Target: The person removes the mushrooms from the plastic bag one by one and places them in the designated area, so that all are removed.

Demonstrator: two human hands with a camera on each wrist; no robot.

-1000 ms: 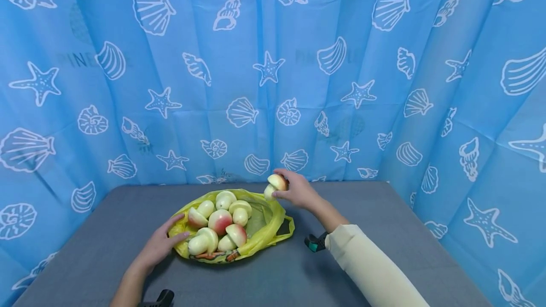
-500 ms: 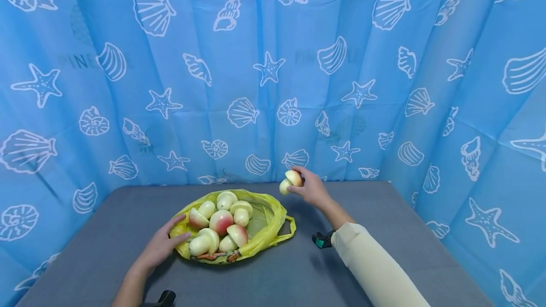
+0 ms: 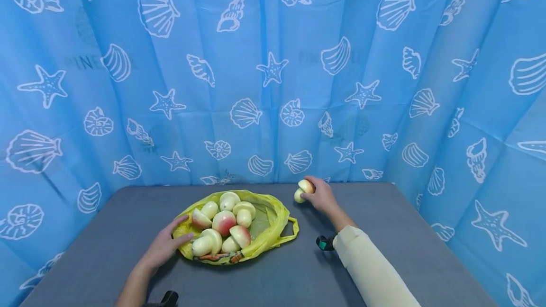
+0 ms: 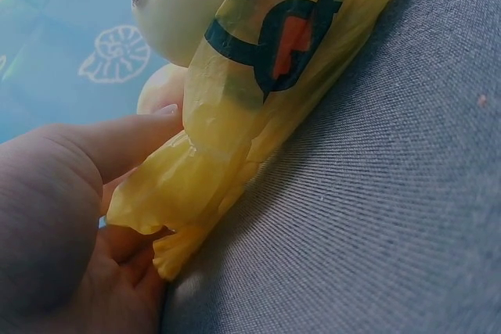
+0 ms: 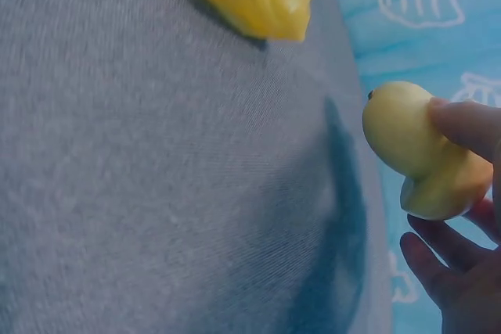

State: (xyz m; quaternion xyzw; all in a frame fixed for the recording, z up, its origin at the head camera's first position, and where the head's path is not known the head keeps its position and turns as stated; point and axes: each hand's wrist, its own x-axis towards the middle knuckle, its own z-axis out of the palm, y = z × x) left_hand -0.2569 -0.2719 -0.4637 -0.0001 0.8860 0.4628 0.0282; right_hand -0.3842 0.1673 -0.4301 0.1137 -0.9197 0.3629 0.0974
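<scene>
My right hand point(image 3: 320, 195) holds a mushroom point(image 3: 300, 193) with a rounded cream stem and a cap flushed reddish on one side, close over the back of the table. In the right wrist view the thumb presses on one side of this mushroom point(image 5: 415, 131) and fingers lie on the other. My left hand point(image 3: 164, 245) grips the left end of a yellow plastic bag point(image 3: 270, 238). In the left wrist view the bag's gathered edge point(image 4: 188, 185) lies between thumb and fingers. Several similar mushrooms point(image 3: 223, 222) lie in the open bag.
A grey cloth covers the table point(image 3: 273, 283). Behind and to the right hangs a blue curtain point(image 3: 256, 84) with white shells and starfish. The bag's handle loop point(image 3: 294, 231) sticks out to the right, towards the right arm.
My right hand has carried the mushroom rightward, from beside the bag's right rim to over the table at the back, then slightly lower. The left hand stays at the bag.
</scene>
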